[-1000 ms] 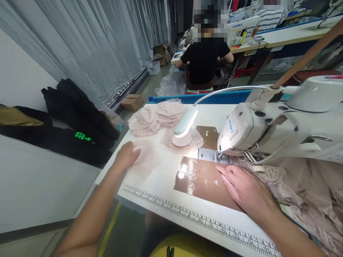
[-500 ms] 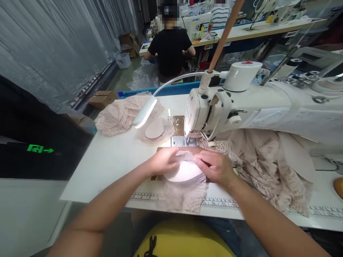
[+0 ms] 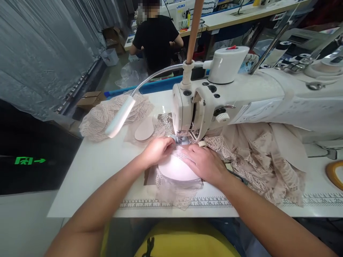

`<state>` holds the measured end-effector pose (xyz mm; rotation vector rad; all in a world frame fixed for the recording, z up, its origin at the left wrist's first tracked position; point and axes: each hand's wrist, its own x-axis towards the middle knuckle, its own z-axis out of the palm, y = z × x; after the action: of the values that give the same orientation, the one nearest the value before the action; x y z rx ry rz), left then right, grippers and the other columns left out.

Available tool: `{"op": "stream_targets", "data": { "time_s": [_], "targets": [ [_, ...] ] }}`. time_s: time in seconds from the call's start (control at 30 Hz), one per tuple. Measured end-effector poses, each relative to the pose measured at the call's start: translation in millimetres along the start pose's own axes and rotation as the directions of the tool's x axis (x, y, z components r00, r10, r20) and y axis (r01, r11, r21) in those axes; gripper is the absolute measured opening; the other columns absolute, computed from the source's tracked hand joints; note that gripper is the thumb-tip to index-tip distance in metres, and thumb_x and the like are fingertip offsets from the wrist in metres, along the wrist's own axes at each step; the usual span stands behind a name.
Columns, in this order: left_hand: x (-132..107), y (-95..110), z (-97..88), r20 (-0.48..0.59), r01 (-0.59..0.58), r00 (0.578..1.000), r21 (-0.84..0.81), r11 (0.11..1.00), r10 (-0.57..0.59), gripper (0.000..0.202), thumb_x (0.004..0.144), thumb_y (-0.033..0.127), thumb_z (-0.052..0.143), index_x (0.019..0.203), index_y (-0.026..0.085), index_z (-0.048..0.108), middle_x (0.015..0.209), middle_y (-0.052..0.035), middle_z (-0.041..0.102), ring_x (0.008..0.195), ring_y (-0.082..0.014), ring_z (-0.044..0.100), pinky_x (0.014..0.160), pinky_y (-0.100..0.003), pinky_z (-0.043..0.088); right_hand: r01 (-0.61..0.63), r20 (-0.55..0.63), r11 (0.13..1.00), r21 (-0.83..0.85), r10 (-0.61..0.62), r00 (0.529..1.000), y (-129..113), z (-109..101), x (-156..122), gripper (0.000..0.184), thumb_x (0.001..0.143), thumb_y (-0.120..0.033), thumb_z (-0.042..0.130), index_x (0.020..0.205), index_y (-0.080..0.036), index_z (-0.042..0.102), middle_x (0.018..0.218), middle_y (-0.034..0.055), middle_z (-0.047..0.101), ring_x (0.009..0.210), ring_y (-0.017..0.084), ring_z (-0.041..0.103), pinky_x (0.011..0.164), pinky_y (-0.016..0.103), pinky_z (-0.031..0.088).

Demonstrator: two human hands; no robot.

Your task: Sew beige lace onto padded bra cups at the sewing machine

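Observation:
A pale moulded bra cup (image 3: 178, 168) with beige lace (image 3: 174, 192) around and under it lies in front of the sewing machine's presser foot (image 3: 183, 139). My left hand (image 3: 158, 151) is closed at the cup's upper left edge, thumb and fingers pinching the lace close to the foot. Across the cup's upper right side lies my right hand (image 3: 206, 162), its fingers stretched flat on the fabric. The needle area sits just beyond both hands; the exact point where it meets the lace is hard to see.
The sewing machine (image 3: 227, 96) stands at the right, beige lace garments (image 3: 262, 160) heaped below its arm. A lamp (image 3: 120, 116) hangs over another cup piece (image 3: 144, 128) and a lace pile (image 3: 99, 117). A tape roll (image 3: 334, 175) lies far right. A person in black (image 3: 157, 39) sits ahead.
The cup and lace have moved forward to the presser foot. My right hand has gone from pinching the edge to lying flat on the cup. The view has shifted right.

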<state>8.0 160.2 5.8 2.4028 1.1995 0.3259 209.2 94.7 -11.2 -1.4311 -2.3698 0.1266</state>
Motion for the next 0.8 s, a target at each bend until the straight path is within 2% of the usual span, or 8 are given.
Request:
{"op": "stream_targets", "data": {
  "time_s": [0.1,0.17,0.23,0.33,0.4,0.5,0.67,0.8],
  "targets": [
    [-3,5,-7.1,-0.102,0.062,0.994,0.125,0.99,-0.049,0.016,0.086,0.012,0.048,0.096,0.015,0.06,0.087,-0.0062,0.065,0.075,-0.0183,0.06,0.064,-0.027,0.045,-0.028,0.028,0.997,-0.077,0.03,0.999,0,2,1,0.025,0.087,-0.026,0.055,0.108,-0.023,0.069,0.086,0.0032,0.064,0.07,0.017,0.053,0.064,0.029,0.036],
    [-9,12,-10.5,-0.149,0.05,0.989,0.197,0.979,-0.02,0.019,0.088,0.012,0.044,0.098,0.014,0.06,0.088,-0.008,0.064,0.078,-0.0199,0.061,0.066,-0.029,0.048,-0.029,0.036,0.996,-0.086,0.032,0.999,0,2,1,0.024,0.088,-0.026,0.054,0.107,-0.022,0.069,0.086,0.0032,0.065,0.07,0.016,0.053,0.064,0.029,0.036],
    [-16,20,-8.6,-0.089,-0.071,0.992,0.215,0.974,0.092,0.022,0.09,0.014,0.043,0.103,0.014,0.06,0.092,-0.0088,0.065,0.083,-0.0204,0.061,0.07,-0.031,0.051,-0.027,0.05,0.995,-0.095,0.032,0.998,-1,2,1,0.024,0.089,-0.025,0.052,0.105,-0.02,0.069,0.087,0.0038,0.066,0.07,0.016,0.054,0.064,0.029,0.036],
    [-26,26,4.3,0.01,-0.239,0.97,0.242,0.94,0.244,0.027,0.092,0.016,0.043,0.113,0.011,0.058,0.113,-0.0143,0.064,0.101,-0.0241,0.06,0.084,-0.037,0.052,-0.041,0.065,0.995,-0.091,0.047,0.997,-1,2,2,0.028,0.09,-0.025,0.051,0.111,-0.02,0.067,0.089,0.0046,0.067,0.072,0.017,0.056,0.065,0.03,0.038],
    [-28,25,13.2,0.017,-0.247,0.967,0.293,0.924,0.253,0.029,0.091,0.018,0.045,0.116,0.008,0.057,0.125,-0.0184,0.058,0.113,-0.0282,0.056,0.091,-0.043,0.05,-0.061,0.072,0.995,-0.073,0.067,0.995,-2,1,3,0.031,0.09,-0.026,0.051,0.117,-0.021,0.065,0.093,0.005,0.068,0.074,0.018,0.057,0.067,0.03,0.04],
    [-28,19,17.6,0.031,-0.226,0.973,0.309,0.924,0.228,0.032,0.091,0.022,0.046,0.118,0.007,0.056,0.131,-0.0206,0.054,0.121,-0.0308,0.051,0.095,-0.047,0.049,-0.081,0.092,0.995,-0.053,0.086,0.992,-3,-1,5,0.032,0.089,-0.026,0.05,0.118,-0.021,0.063,0.098,0.006,0.068,0.078,0.019,0.058,0.068,0.031,0.042],
    [-20,9,9.1,0.059,-0.27,0.963,0.272,0.924,0.264,0.045,0.091,0.031,0.048,0.128,0.005,0.049,0.133,-0.0212,0.053,0.124,-0.0313,0.049,0.1,-0.049,0.046,-0.095,0.093,0.994,-0.058,0.1,0.991,-5,-3,8,0.028,0.089,-0.028,0.05,0.112,-0.02,0.064,0.096,0.0069,0.068,0.081,0.021,0.06,0.067,0.031,0.043],
    [-14,4,3.0,0.117,-0.323,0.946,0.266,0.908,0.302,0.047,0.091,0.033,0.045,0.126,0.002,0.052,0.132,-0.0218,0.053,0.124,-0.0314,0.048,0.104,-0.047,0.043,-0.131,0.106,0.989,-0.075,0.139,0.985,-6,-3,10,0.03,0.088,-0.029,0.05,0.115,-0.021,0.062,0.103,0.0085,0.068,0.082,0.02,0.061,0.065,0.029,0.042]
  ]
}}
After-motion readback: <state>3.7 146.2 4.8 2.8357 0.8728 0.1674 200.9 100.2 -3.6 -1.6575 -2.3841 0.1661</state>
